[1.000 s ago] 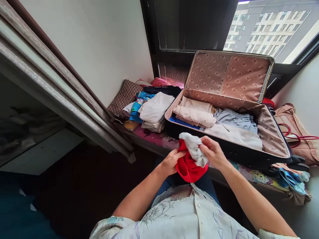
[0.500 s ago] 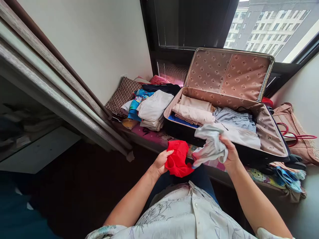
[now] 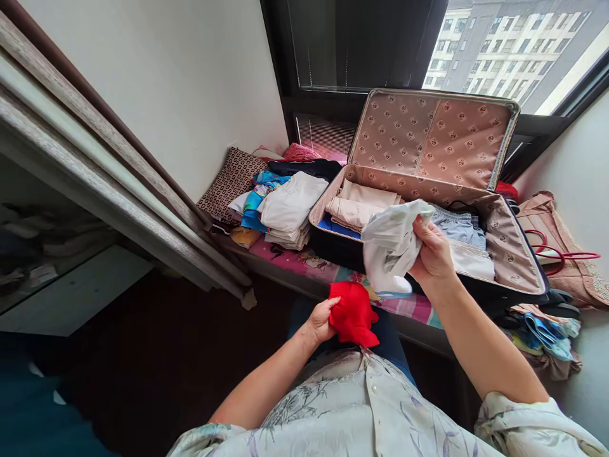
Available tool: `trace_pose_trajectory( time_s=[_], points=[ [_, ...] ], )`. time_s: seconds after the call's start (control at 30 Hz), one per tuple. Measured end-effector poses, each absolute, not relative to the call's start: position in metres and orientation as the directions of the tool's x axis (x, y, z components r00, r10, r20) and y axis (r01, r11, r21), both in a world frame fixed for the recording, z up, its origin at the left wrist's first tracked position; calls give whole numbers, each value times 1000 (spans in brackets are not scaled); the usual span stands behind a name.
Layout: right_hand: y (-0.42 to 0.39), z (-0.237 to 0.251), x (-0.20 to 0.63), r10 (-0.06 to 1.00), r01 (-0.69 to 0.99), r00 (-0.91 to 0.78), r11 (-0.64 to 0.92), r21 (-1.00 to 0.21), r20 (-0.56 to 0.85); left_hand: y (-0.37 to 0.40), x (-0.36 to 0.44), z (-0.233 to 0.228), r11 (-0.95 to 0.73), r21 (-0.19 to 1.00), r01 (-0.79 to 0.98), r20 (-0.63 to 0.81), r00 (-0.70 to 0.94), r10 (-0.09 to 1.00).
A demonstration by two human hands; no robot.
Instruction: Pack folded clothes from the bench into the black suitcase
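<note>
A red garment (image 3: pixel 353 313) is gripped low against the lap by the left hand (image 3: pixel 320 320). A white garment (image 3: pixel 391 246) is clutched bunched in the right hand (image 3: pixel 432 252), raised over the near rim of the open suitcase (image 3: pixel 518 266). Folded clothes (image 3: pixel 364 209) are packed inside; a further stack (image 3: pixel 291 209) is set just beside it on the ledge. Risk noted: the loosely bunched white cloth could slip or snag on the rim and disturb the folded layers. The kind of either garment cannot be determined. The suitcase's far right corner and the bag (image 3: pixel 561 254) beyond are partly obscured.
</note>
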State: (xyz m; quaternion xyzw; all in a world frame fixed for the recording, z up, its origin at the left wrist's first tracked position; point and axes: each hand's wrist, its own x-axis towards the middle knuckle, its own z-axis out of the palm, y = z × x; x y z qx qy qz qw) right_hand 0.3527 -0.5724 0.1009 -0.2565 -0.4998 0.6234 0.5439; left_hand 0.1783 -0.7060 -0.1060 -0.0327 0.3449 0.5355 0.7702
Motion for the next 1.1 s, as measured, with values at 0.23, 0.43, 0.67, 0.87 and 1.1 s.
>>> trace_pose_trajectory(
  time_s=[0.23,0.43,0.67,0.87,1.1],
  points=[
    [-596,44,370,971,-410,-236,-53,-911,49,-706,175,-74,108,367,-924,-378,-42,925],
    [-639,-49,401,944,-419,-259,-299,-857,-203,-729,139,-31,140,444,-885,-291,5,957],
    [-651,-67,404,925,-531,-250,-379,-758,-287,-744,163,-43,217,649,-729,-387,-72,919],
    [-648,-110,436,933,-168,-142,-352,-921,-331,-743,140,-5,224,764,-605,-439,-232,868],
    [-640,-40,418,855,-45,-496,152,-987,154,-707,122,52,248,789,-562,-288,17,957]
  ],
)
